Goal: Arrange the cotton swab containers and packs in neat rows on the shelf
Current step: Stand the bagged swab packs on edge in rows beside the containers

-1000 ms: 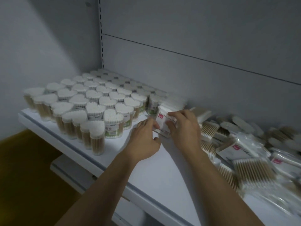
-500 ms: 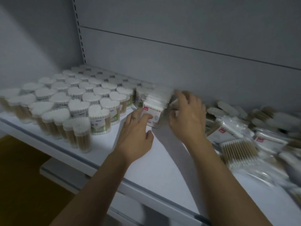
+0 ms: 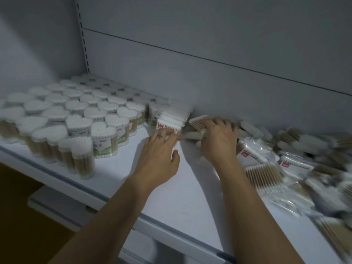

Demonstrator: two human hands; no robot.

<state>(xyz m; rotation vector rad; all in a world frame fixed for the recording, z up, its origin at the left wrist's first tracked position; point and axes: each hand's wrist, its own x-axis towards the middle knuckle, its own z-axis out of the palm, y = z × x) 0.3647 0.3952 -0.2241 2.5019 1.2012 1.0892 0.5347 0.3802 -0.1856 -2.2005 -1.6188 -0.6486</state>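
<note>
- White shelf (image 3: 177, 199) carries everything; a grey back panel (image 3: 209, 44) rises behind it.
- Clear heart-shaped containers (image 3: 78, 121) of cotton swabs stand upright in tight rows on the far left part of the shelf, with slimmer round tubes (image 3: 83, 161) at the near left edge of that block.
- Just right of the containers, a short row of standing packs (image 3: 173, 119) runs from the back panel toward the near side; the nearest one shows a red label.
- The left forearm reaches in from the near side, palm down. The left grip (image 3: 160, 149) is spread, its fingers stretched forward and flat, the tips touching the front of the nearest standing pack, the thumb held out to the right.
- The right forearm comes in alongside it, also palm down. The right grip (image 3: 219, 138) lies with bent fingers over a loose pack (image 3: 197, 121) of wooden-stemmed swabs near the back panel, just right of the row; motion blur hides whether it truly pinches that pack, so I cannot tell.
- A jumbled heap of packs (image 3: 270, 168) covers the right part of the shelf, lying flat and overlapping.
</note>
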